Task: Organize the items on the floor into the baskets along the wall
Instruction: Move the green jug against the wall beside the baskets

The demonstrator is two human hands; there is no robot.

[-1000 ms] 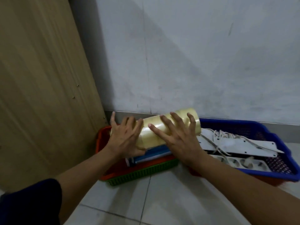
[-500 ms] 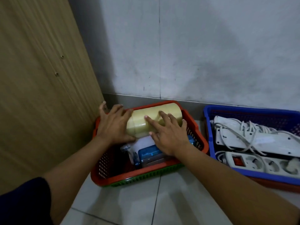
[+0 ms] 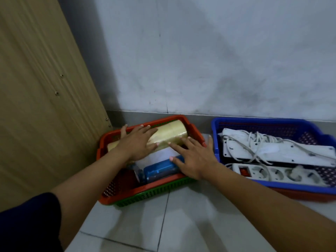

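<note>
A yellowish sleeve of tape rolls (image 3: pixel 172 131) lies on its side along the back of the red basket (image 3: pixel 127 195), which is nested in a green basket (image 3: pixel 154 193). My left hand (image 3: pixel 136 142) lies over the left half of the sleeve, thumb on the far side and fingers draped across the top. My right hand (image 3: pixel 194 157) hovers over the basket's right end with fingers spread; its fingertips just touch the sleeve's front and a blue box-like item (image 3: pixel 160 168). A white flat item (image 3: pixel 160 154) sits between the sleeve and the blue item.
To the right, a blue basket (image 3: pixel 214 128) stacked on a red one (image 3: pixel 300 196) holds two white power strips (image 3: pixel 272 153) with tangled cords. A wooden panel (image 3: pixel 36 88) stands at the left and the grey wall (image 3: pixel 200 60) behind. Pale floor tiles (image 3: pixel 181 224) lie in front.
Both hands carried the tape sleeve down into the red basket. It now rests at the back, and my right hand has slid off toward the front right.
</note>
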